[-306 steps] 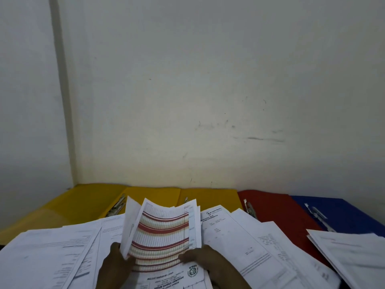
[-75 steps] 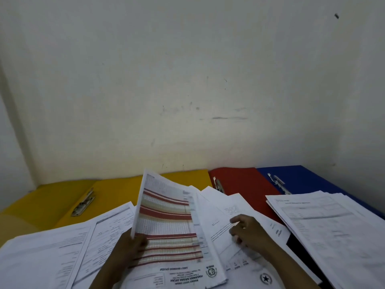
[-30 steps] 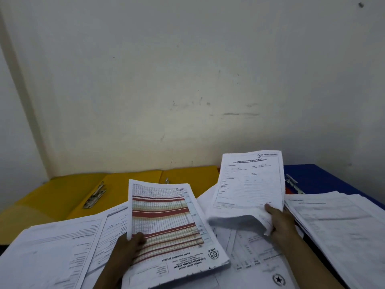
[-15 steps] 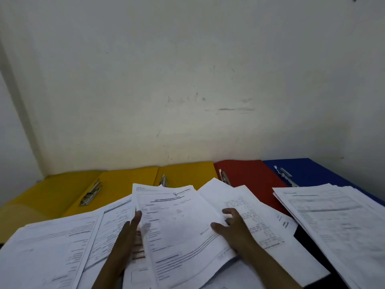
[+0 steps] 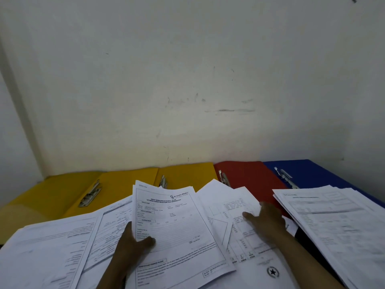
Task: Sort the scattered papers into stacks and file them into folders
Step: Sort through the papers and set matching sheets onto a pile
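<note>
- While sorting proceeds, left hand point(image 5: 133, 245) pinches the form stack point(image 5: 177, 232) at mid-desk, thumb on top, steadying it.
- Right hand point(image 5: 265, 221), fingers spread flat, presses loose sheets point(image 5: 233, 207) below the red folder point(image 5: 250, 176) along the desk's far edge.

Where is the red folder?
In the head view, the red folder lies open against the wall, right of centre, between a yellow folder and the blue folder, partly under loose papers.
</note>
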